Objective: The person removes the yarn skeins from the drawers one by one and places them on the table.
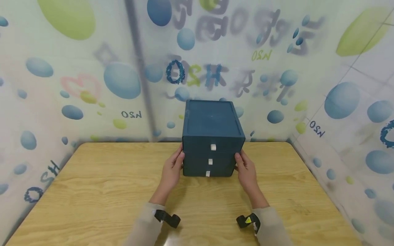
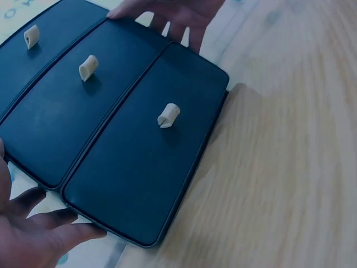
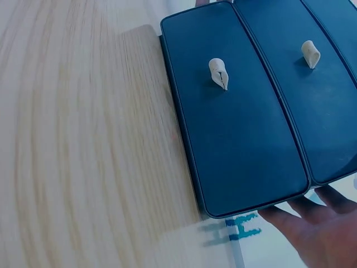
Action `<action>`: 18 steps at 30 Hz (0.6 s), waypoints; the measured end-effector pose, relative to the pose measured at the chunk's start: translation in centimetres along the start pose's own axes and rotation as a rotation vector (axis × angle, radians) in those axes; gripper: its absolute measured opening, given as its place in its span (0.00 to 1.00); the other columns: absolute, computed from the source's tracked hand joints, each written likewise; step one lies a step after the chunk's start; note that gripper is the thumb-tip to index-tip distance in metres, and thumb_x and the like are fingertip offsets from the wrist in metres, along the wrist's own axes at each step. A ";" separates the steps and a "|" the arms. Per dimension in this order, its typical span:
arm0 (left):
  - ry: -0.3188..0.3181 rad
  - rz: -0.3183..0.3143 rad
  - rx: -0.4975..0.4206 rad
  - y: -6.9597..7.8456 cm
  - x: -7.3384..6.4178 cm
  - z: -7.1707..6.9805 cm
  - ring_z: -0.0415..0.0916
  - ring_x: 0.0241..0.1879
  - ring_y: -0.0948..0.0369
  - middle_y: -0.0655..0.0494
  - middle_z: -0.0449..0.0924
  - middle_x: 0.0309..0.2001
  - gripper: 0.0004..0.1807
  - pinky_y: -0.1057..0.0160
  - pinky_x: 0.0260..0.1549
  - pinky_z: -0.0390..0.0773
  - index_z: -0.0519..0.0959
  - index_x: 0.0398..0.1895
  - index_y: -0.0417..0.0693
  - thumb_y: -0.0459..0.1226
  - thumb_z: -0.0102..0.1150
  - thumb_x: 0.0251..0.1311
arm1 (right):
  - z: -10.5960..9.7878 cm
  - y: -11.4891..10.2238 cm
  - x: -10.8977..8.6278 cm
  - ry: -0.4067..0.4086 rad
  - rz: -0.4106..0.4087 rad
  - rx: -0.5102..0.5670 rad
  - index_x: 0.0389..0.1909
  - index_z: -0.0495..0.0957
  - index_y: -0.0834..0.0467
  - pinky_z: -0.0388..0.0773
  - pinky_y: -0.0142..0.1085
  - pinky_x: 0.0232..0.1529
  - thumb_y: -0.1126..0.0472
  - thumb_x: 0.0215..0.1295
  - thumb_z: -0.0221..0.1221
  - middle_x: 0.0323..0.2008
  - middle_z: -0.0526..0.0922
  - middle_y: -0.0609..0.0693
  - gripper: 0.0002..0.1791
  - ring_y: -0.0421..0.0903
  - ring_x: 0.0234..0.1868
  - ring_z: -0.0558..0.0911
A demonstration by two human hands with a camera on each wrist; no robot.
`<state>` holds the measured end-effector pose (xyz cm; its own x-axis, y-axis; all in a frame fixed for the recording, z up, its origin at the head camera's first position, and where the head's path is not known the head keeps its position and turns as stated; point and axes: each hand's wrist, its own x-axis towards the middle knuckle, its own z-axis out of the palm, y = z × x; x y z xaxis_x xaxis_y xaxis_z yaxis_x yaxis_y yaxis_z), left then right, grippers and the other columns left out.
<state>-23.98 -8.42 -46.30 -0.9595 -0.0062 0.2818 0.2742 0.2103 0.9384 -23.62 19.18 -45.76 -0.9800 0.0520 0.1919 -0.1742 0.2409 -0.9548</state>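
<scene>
A dark blue drawer box [image 1: 212,119] with three stacked drawers stands at the back of the wooden table, its front toward me. Each drawer front bears a small white pull tab [image 1: 213,147]. My left hand [image 1: 171,171] holds the box by its left side, thumb near the front edge and fingers along the side wall. On the opposite side, my right hand [image 1: 247,172] grips it the same way. In the left wrist view, all three drawers [image 2: 128,151] look closed. The right wrist view shows fingertips against the side wall; the box's back is hidden.
The light wooden table [image 1: 107,191] extends to both sides and in front of the box. A patterned curtain [image 1: 123,123] with blue and green spots hangs right behind the table and along both sides. Black straps with small cameras [image 1: 167,218] sit on both wrists.
</scene>
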 end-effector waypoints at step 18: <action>-0.060 -0.038 -0.114 -0.2 0.3 -3.1 0.63 0.74 0.43 0.44 0.60 0.78 0.27 0.38 0.56 0.77 0.62 0.77 0.46 0.43 0.44 0.80 | 2.5 -0.4 0.4 -0.010 0.022 0.034 0.80 0.52 0.60 0.73 0.60 0.65 0.46 0.82 0.44 0.79 0.57 0.61 0.35 0.63 0.76 0.64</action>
<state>-24.13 -11.52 -45.78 -0.9705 0.0469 0.2365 0.2401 0.0987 0.9657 -24.20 16.70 -45.91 -0.9846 0.0471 0.1686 -0.1555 0.2064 -0.9660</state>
